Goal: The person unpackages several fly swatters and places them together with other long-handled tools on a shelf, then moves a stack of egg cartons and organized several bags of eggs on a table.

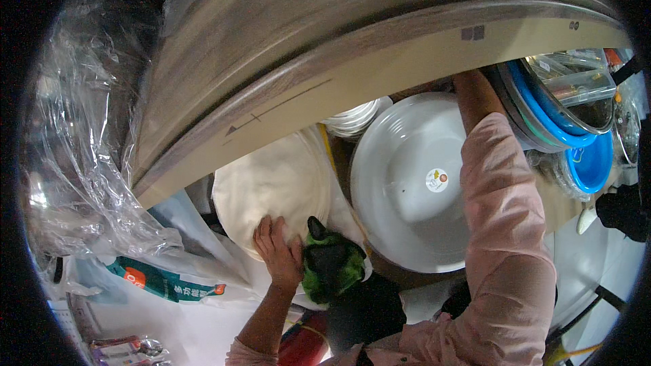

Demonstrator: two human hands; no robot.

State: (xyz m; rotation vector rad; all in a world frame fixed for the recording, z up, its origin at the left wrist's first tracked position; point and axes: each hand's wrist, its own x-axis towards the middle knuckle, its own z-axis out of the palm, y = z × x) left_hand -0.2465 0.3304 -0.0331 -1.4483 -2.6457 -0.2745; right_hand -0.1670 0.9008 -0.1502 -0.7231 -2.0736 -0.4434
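My left hand (278, 252) rests with its fingers apart on a round, flat, cream-coloured stack (272, 183), whose material I cannot tell. My right arm, in a pink sleeve, reaches past a large white plastic basin (407, 188) with a round sticker; the right hand is hidden under the edge of a cardboard box or panel (356, 79). Between the stack and the basin, farther back, stand white stacked dishes or bowls (358, 118). Beside my left hand is a green and black object (333, 264), perhaps a glove.
Blue basins (577, 140) and clear plastic boxes (580, 86) stand at the right. Clear plastic wrap (96, 162) hangs at the left, above a green package (163, 279) with writing. The broad brown panel (315, 15) overhangs the top of the view.
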